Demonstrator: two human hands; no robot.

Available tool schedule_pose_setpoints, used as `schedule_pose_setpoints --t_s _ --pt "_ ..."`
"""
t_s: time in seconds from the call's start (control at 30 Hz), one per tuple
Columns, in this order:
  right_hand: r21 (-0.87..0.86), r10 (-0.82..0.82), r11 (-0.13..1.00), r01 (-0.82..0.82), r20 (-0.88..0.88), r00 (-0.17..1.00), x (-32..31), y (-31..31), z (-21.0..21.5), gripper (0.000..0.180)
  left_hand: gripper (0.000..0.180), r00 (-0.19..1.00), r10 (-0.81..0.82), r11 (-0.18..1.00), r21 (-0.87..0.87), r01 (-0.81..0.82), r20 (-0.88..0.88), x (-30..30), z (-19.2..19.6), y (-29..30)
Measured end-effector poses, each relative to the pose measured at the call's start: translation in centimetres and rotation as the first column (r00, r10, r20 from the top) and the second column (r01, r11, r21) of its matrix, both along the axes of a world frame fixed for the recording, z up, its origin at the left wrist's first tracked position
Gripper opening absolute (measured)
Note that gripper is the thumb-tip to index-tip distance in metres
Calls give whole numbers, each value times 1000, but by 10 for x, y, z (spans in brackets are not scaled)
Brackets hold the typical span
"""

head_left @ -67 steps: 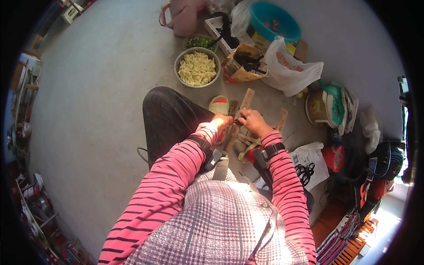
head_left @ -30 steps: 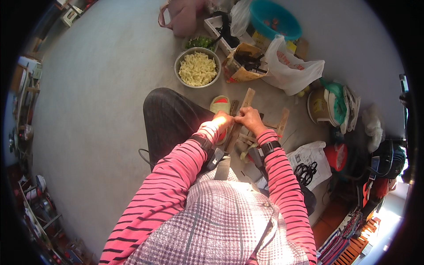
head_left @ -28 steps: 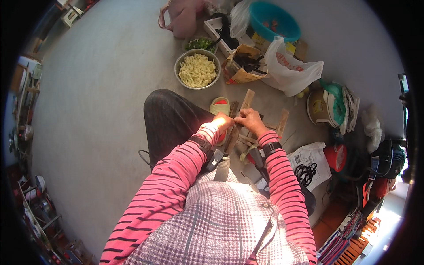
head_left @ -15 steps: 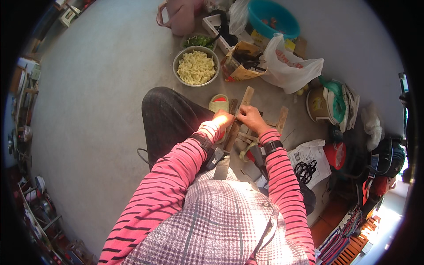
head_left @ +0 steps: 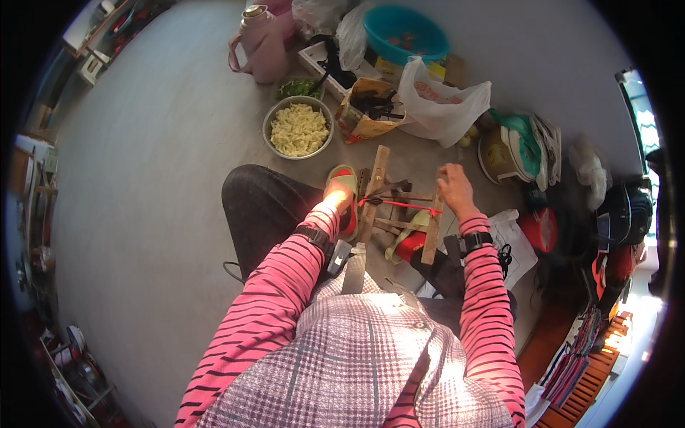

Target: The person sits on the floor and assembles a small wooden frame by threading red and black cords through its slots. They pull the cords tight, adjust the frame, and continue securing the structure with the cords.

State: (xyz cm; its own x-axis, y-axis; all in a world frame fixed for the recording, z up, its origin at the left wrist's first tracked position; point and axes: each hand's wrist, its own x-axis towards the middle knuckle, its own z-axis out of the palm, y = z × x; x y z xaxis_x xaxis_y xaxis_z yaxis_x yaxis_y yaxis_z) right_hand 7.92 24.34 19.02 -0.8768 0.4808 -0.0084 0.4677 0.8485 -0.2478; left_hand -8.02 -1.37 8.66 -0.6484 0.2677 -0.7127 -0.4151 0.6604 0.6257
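A small wooden frame with crossed legs, like a folding stool [head_left: 380, 165], stands on the floor between my feet. A red cord [head_left: 399, 205] runs across its two top bars, and a dark strap [head_left: 389, 190] lies over the left bar. My right hand [head_left: 457, 189] is closed around the far part of the right bar [head_left: 432, 235]. My left hand [head_left: 339, 195] is low beside the left bar, over the green and red slipper [head_left: 343, 175]; its fingers do not show clearly. Another slipper [head_left: 408, 242] sits beneath the frame.
Ahead stand a bowl of pale shreds [head_left: 300, 130], a bowl of greens [head_left: 298, 88], a pink jug [head_left: 265, 50], an open carton [head_left: 371, 110], a white plastic bag [head_left: 444, 107] and a blue basin [head_left: 407, 32]. A bucket [head_left: 499, 153] and a red container [head_left: 539, 230] are at right.
My hands have parted from the left bar: the right moved right onto the other bar, the left moved slightly left. The red cord across the frame has come into view. The view has shifted.
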Motion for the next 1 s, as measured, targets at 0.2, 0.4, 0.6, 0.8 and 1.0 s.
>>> schedule_pose_setpoints --t_s 0.2,0.4,0.6,0.8,1.0 --pt "-194 -368 868 457 364 855 53 16 -9 53 42 949 -110 973 163 164 -296 -5 -21 13" --pt "-467 -402 729 500 299 866 61 14 -48 73 56 944 -229 932 227 282 -236 3 -1 30" --pt "-393 -458 779 488 175 872 48 -15 -78 70 58 850 -172 937 184 298 -499 22 1 50" --pt "-431 -591 732 527 -18 806 49 -40 -82 60 44 742 -340 927 -72 369 -578 38 -2 55" --pt "-409 -598 737 539 -22 801 53 -36 -94 57 42 704 -367 925 -155 348 -608 36 -7 56"
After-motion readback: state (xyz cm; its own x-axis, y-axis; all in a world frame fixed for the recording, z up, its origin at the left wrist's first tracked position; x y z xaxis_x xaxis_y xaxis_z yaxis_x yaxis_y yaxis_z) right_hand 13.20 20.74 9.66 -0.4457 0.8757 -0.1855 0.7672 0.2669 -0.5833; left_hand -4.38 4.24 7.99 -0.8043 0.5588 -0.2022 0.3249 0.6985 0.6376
